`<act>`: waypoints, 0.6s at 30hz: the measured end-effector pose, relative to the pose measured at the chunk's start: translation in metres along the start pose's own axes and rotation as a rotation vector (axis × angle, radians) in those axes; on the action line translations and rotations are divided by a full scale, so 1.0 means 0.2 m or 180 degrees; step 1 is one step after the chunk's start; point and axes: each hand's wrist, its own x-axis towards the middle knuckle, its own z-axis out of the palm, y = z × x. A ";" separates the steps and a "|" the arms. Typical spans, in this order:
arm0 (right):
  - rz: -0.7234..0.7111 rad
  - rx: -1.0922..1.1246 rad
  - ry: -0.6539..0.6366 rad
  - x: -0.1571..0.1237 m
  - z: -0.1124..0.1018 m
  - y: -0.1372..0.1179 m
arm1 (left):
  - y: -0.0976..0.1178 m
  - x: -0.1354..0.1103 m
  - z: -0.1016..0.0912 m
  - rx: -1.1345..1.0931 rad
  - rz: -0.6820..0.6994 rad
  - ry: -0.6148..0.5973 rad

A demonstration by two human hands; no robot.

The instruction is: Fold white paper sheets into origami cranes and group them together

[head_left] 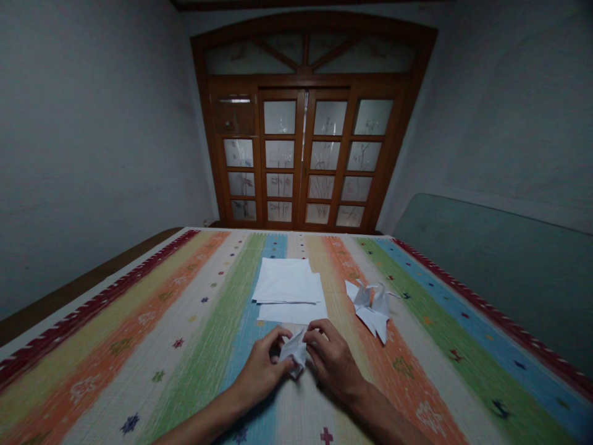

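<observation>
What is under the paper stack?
A larger white sheet shows beneath the paper stack, lying on the striped cloth; the cloth directly under the stack is covered and cannot be seen.

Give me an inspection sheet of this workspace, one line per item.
Surface: a striped multicoloured woven cover with small stitched motifs.
Job's things: a small folded white paper between the hands; a stack of white paper sheets ahead of them; folded white paper shapes to the right.
Clutter: nothing seen.
Hands: the left hand and right hand both pinch the small folded white paper.
Cables: nothing seen.
Surroundings: wooden double doors with frosted glass panes ahead, a grey wall on the left, a grey-green panel on the right.
</observation>
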 end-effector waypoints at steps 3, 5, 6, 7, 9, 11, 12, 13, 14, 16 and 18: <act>0.0140 0.0172 0.0180 -0.01 0.01 -0.01 | 0.01 0.00 0.01 -0.0002 0.0033 0.0042; 0.0372 0.0385 0.0166 -0.01 0.02 -0.02 | 0.00 0.00 0.01 -0.0041 0.0035 0.0085; 0.0495 0.0510 0.0128 0.00 0.02 -0.03 | 0.00 0.00 0.01 -0.0066 0.0025 0.0106; 0.0606 0.0639 0.0094 0.00 0.02 -0.03 | 0.00 0.00 0.01 -0.0091 0.0014 0.0125; 0.0768 0.0897 0.0092 0.01 0.02 -0.04 | 0.00 0.00 0.01 -0.0119 -0.0001 0.0135; 0.0875 0.1104 0.0149 0.01 0.01 -0.05 | 0.00 0.00 0.01 -0.0118 0.0008 0.0105; 0.0922 0.1180 0.0178 0.02 0.01 -0.04 | 0.00 0.00 0.01 -0.0117 0.0018 0.0086; 0.0970 0.1235 0.0196 0.02 0.02 -0.04 | 0.01 0.00 0.01 -0.0113 0.0034 0.0071; 0.1022 0.1272 0.0205 0.02 0.02 -0.04 | 0.01 -0.01 0.01 -0.0103 0.0047 0.0061; 0.1135 0.1321 0.0240 0.02 0.03 -0.04 | 0.02 -0.01 0.01 -0.0078 0.0068 0.0051; 0.1281 0.1378 0.0305 0.02 0.04 -0.03 | 0.02 -0.01 0.01 -0.0074 0.0062 0.0034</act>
